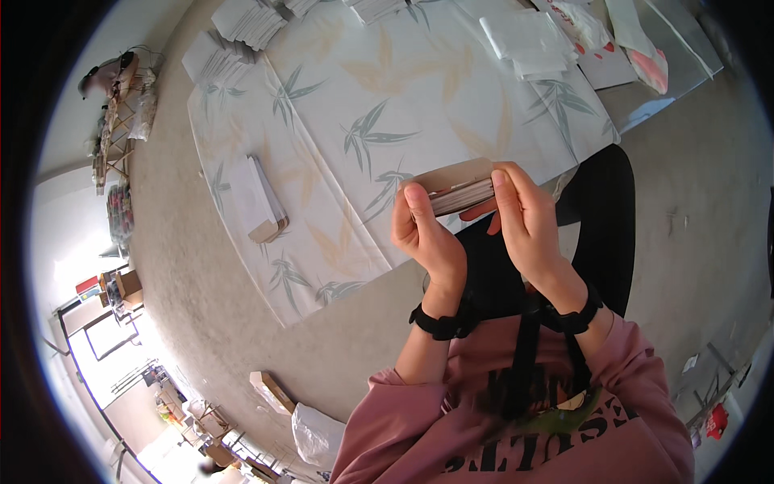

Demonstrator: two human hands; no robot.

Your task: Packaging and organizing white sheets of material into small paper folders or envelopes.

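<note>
Above the near edge of the cloth-covered table, both my hands hold a small stack of flat cardboard pieces [457,179], brown on the upper face with pale layered edges. My left hand [429,235] is closed round its left end, thumb on top. At the right end my right hand [526,222] grips the stack between thumb and fingers; some of its fingertips show below the edge. A similar stack of white pieces with a brown end [260,200] lies on the table to the left, apart from my hands.
Piles of white flat pieces [247,24] stand along the table's far left edge. Clear plastic bags [528,42] lie at the far right beside red-and-white packaging [582,28]. A leaf-patterned cloth [419,73] covers the table. On the floor are a cardboard box [272,393] and a white plastic bag [318,436].
</note>
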